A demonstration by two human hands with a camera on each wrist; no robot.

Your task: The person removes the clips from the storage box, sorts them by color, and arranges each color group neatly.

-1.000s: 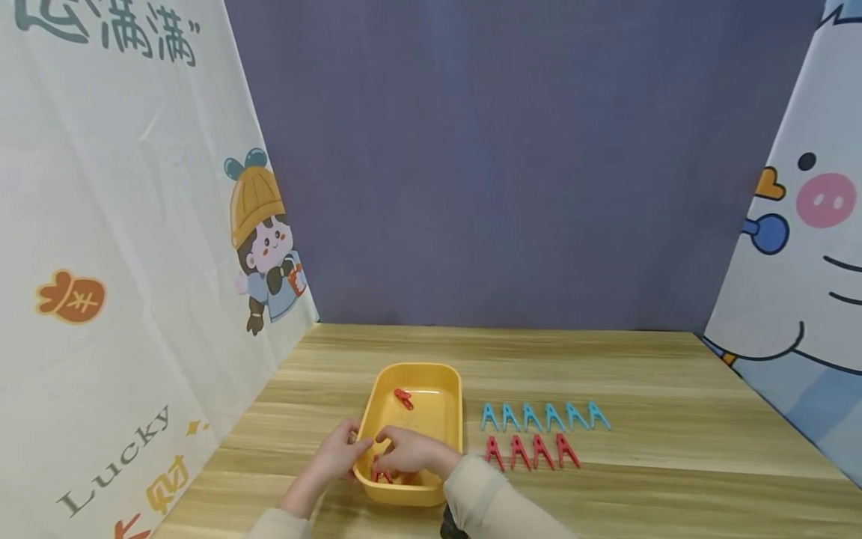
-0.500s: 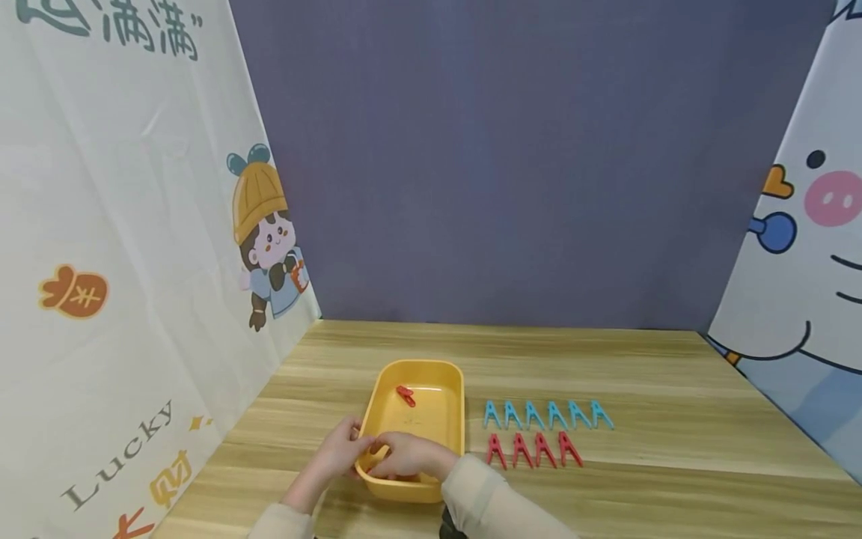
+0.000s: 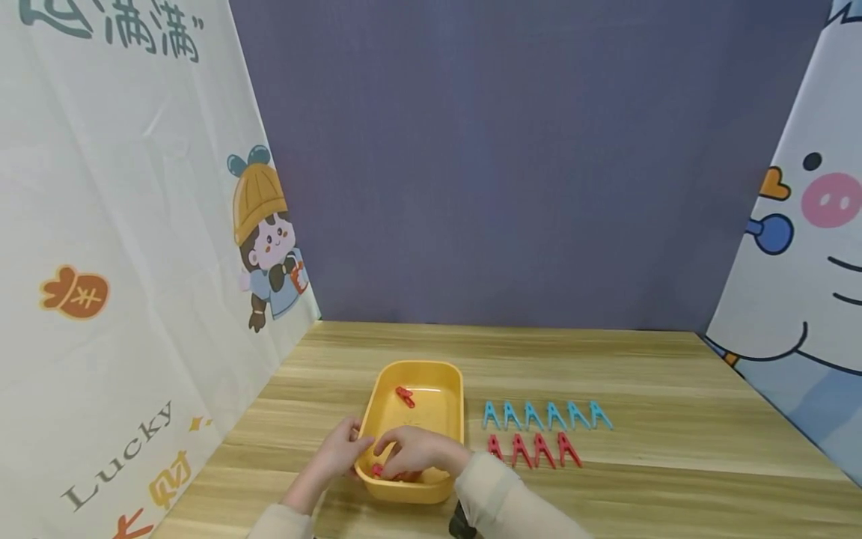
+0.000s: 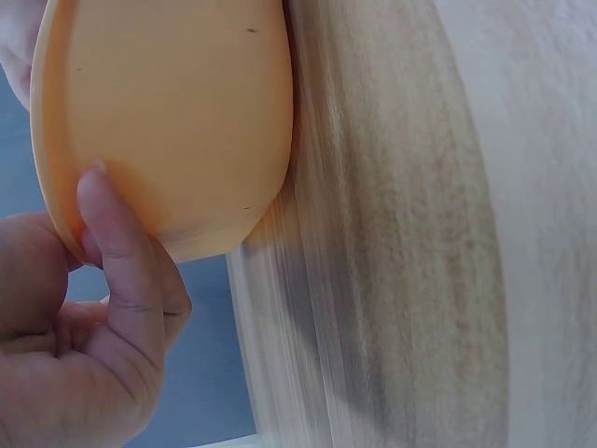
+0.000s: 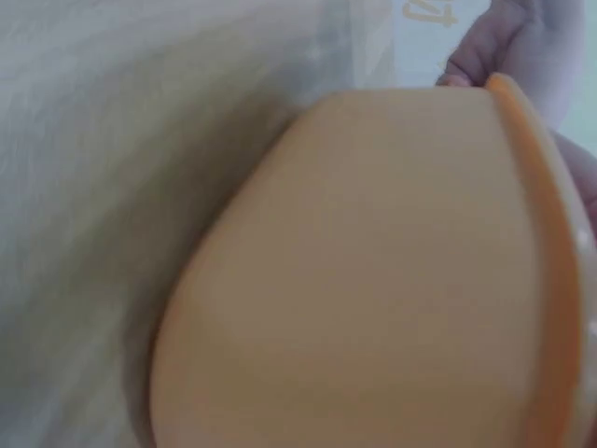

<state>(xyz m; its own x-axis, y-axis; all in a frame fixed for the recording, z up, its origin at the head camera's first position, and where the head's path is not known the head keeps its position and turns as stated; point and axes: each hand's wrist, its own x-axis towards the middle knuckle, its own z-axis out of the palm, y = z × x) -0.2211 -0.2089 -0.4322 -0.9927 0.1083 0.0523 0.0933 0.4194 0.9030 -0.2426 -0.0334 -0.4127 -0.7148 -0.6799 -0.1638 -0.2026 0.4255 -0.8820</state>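
Observation:
A yellow plastic bin stands on the wooden table. My left hand grips its near left rim; in the left wrist view, the fingers lie along the outer wall. My right hand reaches inside the bin's near end with bent fingers. Red clothespins show beside and under its fingertips, partly hidden by the hand; I cannot tell whether it pinches one. Another red clothespin lies at the bin's far left. The right wrist view is mostly filled by the bin's outer wall.
Right of the bin, several blue clothespins form a row, with a shorter row of red clothespins in front. A dark blue backdrop rises behind the table, and printed cloths hang at both sides.
The right hand shifts about slightly over the red clothespins in the bin's near end, now a little further right and higher. The left hand keeps its hold; both rows stay put.

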